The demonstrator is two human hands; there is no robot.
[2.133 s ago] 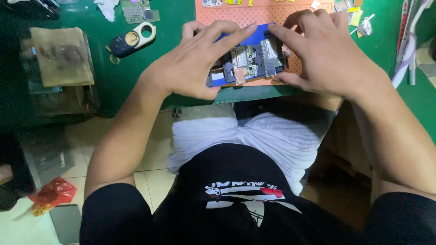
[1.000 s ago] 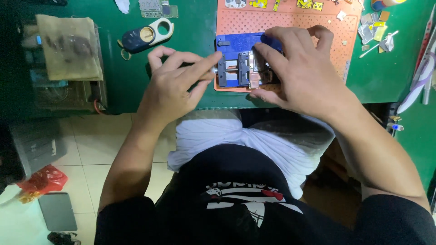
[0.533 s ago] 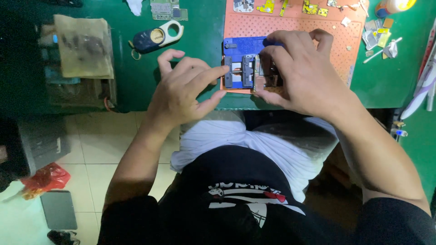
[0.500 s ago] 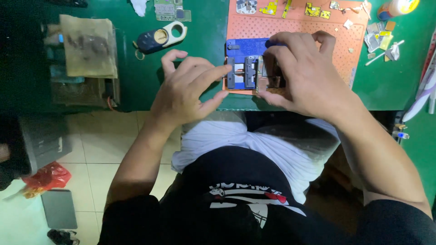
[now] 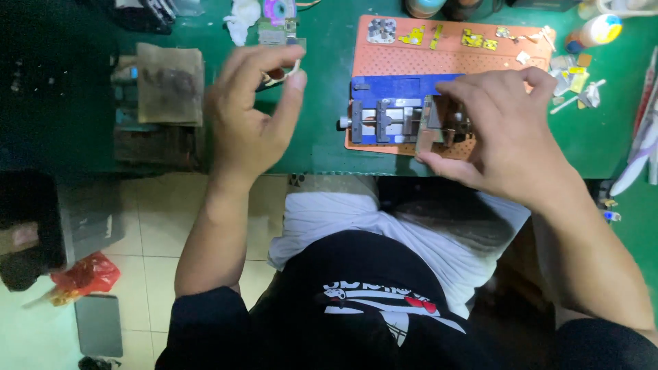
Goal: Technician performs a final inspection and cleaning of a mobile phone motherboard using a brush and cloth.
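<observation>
The fingers (image 5: 473, 92) of the right hand (image 5: 504, 133) curl down over the right end of a small metal clamp fixture (image 5: 401, 122), thumb at its near edge and fingertips over its far side, so that this end of the fixture is closed within the grip and hidden. The rest of the fixture sticks out leftward from under the fingers: two rails, a grey jaw block and a small knob at the far left end. It sits on a blue plate (image 5: 384, 89), which lies on an orange perforated mat (image 5: 445, 58) near the front edge of the green desk (image 5: 322, 137).

The left hand (image 5: 250, 116) is raised above the desk, well apart from the fixture and to its left. Its fingers (image 5: 296, 82) are loosely spread and half curled, thumb up, and hold nothing.

Along the mat's far edge lie small yellow and grey parts (image 5: 473, 38). More scraps (image 5: 579, 82) lie right of the mat, with a small bottle (image 5: 595, 31) beyond. Left of the raised hand is a worn brown pad (image 5: 170, 83) on a dark box. Below the desk edge are a white cloth on the lap (image 5: 404, 229), a tiled floor (image 5: 137, 233) and a red bag (image 5: 86, 274).
</observation>
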